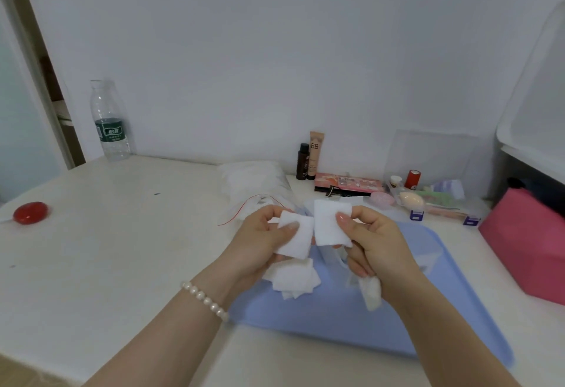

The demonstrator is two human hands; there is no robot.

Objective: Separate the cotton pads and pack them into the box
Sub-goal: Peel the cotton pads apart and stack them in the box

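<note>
From the head camera, the left hand [263,233] pinches one cotton pad [295,238] and the right hand [374,244] pinches another pad [330,223], side by side above the blue tray [443,310]. They look soft, light and floppy, so a corner seems best to hold. More pads [293,279] lie under the left hand.

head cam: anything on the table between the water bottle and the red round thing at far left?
Head view: nothing. Only bare white table lies between the water bottle and the red round object.
</note>
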